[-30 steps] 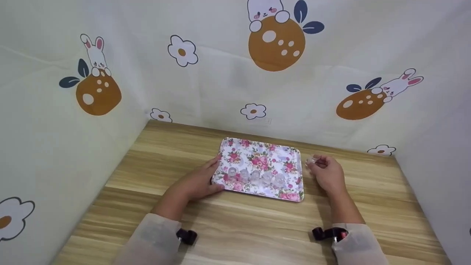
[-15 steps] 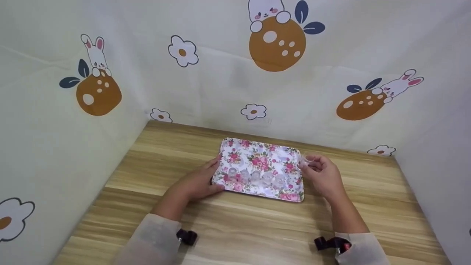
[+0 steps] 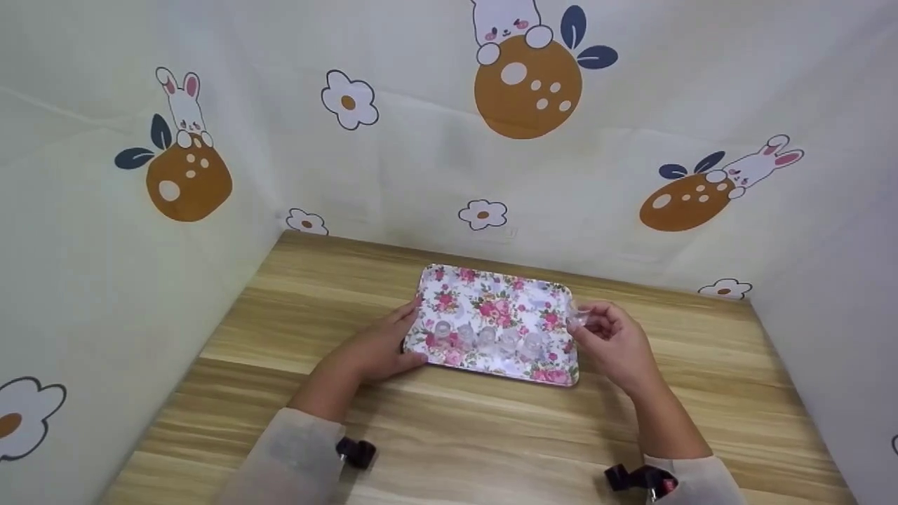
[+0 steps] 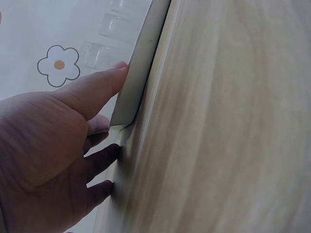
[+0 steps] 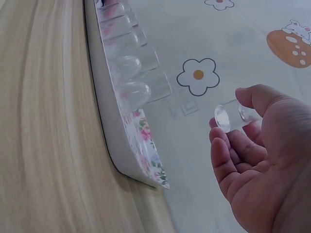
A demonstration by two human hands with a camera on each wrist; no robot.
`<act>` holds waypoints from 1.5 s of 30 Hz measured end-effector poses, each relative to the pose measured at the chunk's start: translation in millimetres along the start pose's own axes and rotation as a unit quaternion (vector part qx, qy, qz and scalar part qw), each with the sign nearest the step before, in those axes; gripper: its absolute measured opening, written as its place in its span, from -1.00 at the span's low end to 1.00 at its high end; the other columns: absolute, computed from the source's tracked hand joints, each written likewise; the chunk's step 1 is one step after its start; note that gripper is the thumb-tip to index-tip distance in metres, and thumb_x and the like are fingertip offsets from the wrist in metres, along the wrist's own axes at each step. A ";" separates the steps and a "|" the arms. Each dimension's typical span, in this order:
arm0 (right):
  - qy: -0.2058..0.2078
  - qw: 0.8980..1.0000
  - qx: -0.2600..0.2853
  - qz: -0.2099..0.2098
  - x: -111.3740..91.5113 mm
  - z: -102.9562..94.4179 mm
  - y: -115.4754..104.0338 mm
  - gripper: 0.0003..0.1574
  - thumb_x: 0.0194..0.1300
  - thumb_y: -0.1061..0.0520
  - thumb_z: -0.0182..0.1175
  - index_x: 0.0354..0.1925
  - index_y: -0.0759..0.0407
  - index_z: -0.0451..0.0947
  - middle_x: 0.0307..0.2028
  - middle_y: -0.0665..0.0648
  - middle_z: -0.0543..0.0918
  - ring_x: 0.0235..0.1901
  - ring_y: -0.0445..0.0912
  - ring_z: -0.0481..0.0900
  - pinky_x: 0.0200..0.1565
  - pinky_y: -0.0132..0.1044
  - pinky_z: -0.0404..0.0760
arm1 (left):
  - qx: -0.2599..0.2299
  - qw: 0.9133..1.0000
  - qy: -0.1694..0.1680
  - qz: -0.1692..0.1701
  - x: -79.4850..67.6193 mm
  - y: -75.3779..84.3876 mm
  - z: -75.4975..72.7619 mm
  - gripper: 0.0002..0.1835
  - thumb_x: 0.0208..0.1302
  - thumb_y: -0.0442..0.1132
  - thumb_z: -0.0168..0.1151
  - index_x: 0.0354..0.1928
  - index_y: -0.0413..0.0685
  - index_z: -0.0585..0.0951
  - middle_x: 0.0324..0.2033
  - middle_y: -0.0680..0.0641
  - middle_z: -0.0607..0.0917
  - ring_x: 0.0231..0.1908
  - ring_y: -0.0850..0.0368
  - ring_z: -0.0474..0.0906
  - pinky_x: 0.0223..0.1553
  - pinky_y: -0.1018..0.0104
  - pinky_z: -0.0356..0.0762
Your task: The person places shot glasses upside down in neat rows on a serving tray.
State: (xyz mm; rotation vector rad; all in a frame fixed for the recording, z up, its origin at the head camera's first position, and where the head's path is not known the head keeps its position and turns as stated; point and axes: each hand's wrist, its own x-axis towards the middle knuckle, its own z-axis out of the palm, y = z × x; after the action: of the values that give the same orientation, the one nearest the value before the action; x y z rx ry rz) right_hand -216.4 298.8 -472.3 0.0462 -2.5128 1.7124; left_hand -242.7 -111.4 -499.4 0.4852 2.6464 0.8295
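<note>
A white tray (image 3: pixel 491 379) with a pink rose pattern lies on the table. A row of several small clear cups (image 3: pixel 487 337) stands along its near half. My left hand (image 3: pixel 382 347) rests against the tray's left end, thumb touching the rim near the front corner; in the left wrist view its other fingers (image 4: pixel 104 158) are spread and only slightly bent. At the tray's right edge my right hand (image 3: pixel 621 344) pinches another small clear cup (image 5: pixel 231 116) between thumb and fingers. This cup is tilted and, in the right wrist view, apart from the row.
The wood-grain table (image 3: pixel 456 435) runs around the tray on all sides. Behind it and at both sides hang pale cloth walls (image 3: pixel 407 161) printed with rabbits, oranges and flowers. Black wrist mounts (image 3: pixel 358 452) sit at both sleeves.
My right hand has moved left with the clear cup, from beside the tray to its right edge. The left hand, the tray and the row of cups have stayed put.
</note>
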 end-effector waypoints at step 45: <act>-0.070 0.992 -0.102 0.011 0.6 11.0 12.9 -0.43 0.28 0.28 0.48 0.26 0.11 0.72 0.11 0.19 0.80 -0.15 -0.11 0.65 -0.13 -0.45 0.69 | 0.010 1.000 -0.001 0.010 2.3 -0.8 0.1 0.04 0.44 0.21 0.35 0.74 0.08 0.02 0.77 0.13 -0.14 0.72 -0.21 -0.02 0.71 -0.17 0.06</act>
State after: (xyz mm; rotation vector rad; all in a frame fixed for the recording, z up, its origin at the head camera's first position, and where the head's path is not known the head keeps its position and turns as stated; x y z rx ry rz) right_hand -218.8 293.3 -488.2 0.1262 -2.7855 1.5002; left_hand -244.8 -111.1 -500.4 0.5193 2.6540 0.8081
